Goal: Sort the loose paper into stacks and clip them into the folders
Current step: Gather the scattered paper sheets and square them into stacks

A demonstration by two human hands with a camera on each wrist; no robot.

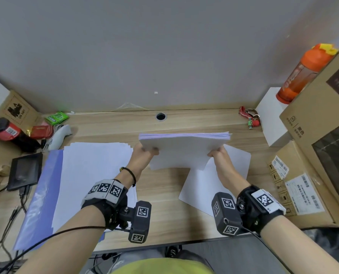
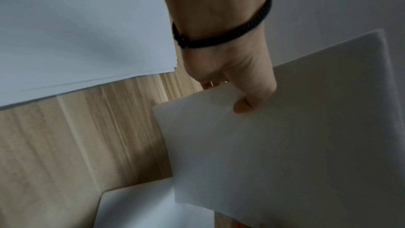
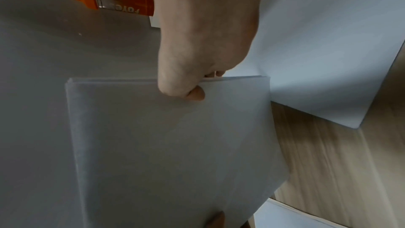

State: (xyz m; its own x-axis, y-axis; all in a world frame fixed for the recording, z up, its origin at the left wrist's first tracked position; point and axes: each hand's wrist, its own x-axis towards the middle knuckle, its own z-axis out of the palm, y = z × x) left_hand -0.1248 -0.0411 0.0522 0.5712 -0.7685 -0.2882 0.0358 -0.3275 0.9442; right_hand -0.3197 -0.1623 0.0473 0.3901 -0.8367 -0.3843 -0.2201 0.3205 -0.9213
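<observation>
A thick stack of white paper (image 1: 184, 150) is held upright above the wooden desk (image 1: 164, 194), its top edge fanned. My left hand (image 1: 146, 150) pinches its left side, thumb on the near face (image 2: 242, 107). My right hand (image 1: 217, 154) pinches the right side (image 3: 192, 93). The stack (image 2: 295, 136) (image 3: 175, 145) fills both wrist views. On the left lies an open blue folder (image 1: 46, 184) with a pile of white sheets (image 1: 93, 175) in it. Loose white sheets (image 1: 208, 186) lie on the desk under my right hand.
Cardboard boxes (image 1: 312, 155) crowd the right side, with an orange bottle (image 1: 301, 74) behind on a white box (image 1: 269, 117). A small dark screen (image 1: 24, 171), cables, a red can (image 1: 6, 131) and snack packets sit at the left. A keyring (image 1: 250, 117) lies at the back.
</observation>
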